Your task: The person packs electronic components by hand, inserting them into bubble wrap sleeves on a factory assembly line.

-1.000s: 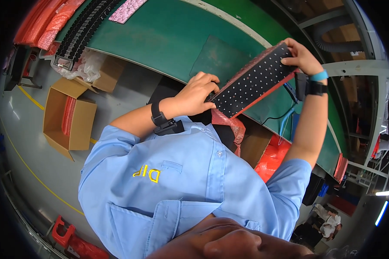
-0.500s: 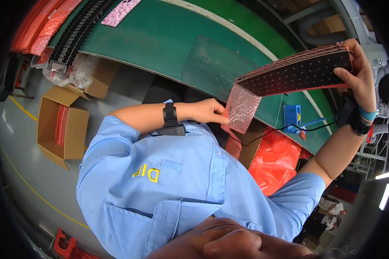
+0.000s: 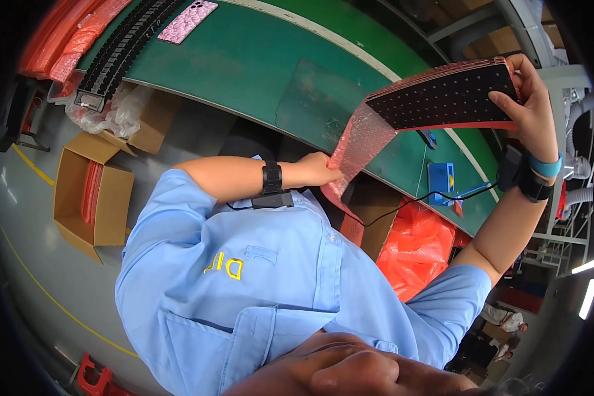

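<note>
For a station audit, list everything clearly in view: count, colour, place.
Dotted piece: 1, black, right hand
Bubble wrap: at least 1 strip, pink-red, dotted piece to left hand
Workbench: 1, green, upper middle
Phone-like item: 1, pink, workbench, upper left
Slatted chain: count unclear, black, upper left
Wrapped bundles: several, red, upper-left corner
Small box: 1, blue, workbench, right
Cartons: at least 2, brown, left
Plastic film: count unclear, red, below workbench
Co-worker: at least 1, white clothing, lower right
Shirt: 1, light blue, centre
Left hand: 1, bare, holding bubble wrap
Right hand: 1, bare, gripping dotted piece
</note>
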